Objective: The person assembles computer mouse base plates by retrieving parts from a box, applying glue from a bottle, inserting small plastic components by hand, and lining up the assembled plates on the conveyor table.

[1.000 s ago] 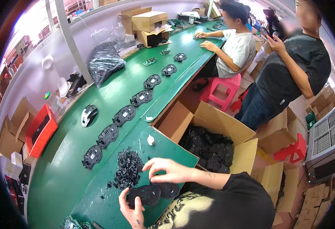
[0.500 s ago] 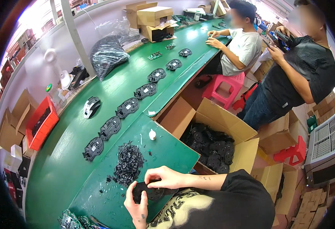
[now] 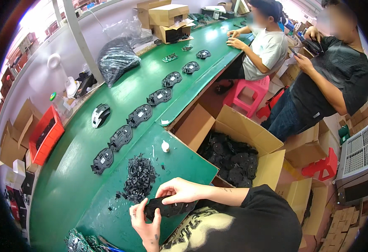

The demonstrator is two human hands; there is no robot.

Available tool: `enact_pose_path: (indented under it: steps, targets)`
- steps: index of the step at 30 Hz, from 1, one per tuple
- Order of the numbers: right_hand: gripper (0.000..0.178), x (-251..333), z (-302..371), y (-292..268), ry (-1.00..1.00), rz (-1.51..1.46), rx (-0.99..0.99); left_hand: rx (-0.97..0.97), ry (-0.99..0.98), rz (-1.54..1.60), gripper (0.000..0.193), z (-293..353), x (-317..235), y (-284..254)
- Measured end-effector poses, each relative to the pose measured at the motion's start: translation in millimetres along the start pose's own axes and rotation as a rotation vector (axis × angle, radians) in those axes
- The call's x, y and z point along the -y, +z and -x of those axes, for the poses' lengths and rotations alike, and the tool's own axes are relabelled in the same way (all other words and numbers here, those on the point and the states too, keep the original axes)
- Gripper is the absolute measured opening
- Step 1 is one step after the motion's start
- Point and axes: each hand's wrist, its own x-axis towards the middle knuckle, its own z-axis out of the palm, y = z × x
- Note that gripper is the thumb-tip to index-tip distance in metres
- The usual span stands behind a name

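A black plastic mouse base (image 3: 179,208) lies between my two hands, close to my body at the near edge of the table. My left hand (image 3: 145,221) is closed around its left end, thumb on the near side and fingers on the far side. From above, my right hand (image 3: 177,191) presses its thumb and fingertips onto the base's upper face; any small part under them is hidden. Just beyond my hands sits a heap of small black plastic pieces (image 3: 140,178). A row of similar mouse bases (image 3: 121,137) runs away along the green bench.
A white-and-black mouse (image 3: 100,115) and a small white bottle (image 3: 165,146) stand on the bench. An open carton (image 3: 272,170) of black parts is at right, a red bin (image 3: 45,134) at left. Circuit boards (image 3: 81,242) lie near left. Two people are at the far right.
My left hand has shifted slightly left, and more of the mouse base shows below my right hand. My right hand has moved a little up and left, still on the base.
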Motion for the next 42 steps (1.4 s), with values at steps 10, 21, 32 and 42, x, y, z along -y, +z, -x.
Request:
enact_pose_path:
  steps: [10,21,32,42]
  targets:
    - [0.023,18,14,-12,-0.190,0.327,-0.593,-0.153,-0.243,-0.013,0.029,-15,25,-51]
    - [0.009,-34,8,-37,-0.323,0.760,-0.829,-0.410,-0.473,-0.535,0.038,-105,178,-93]
    - [0.019,-19,-9,-32,-0.240,0.771,-0.815,-0.371,-0.496,-0.695,0.055,-109,169,-92]
    - [0.014,-18,-24,-39,-0.235,0.764,-0.711,0.146,0.194,0.083,0.026,-19,-10,8]
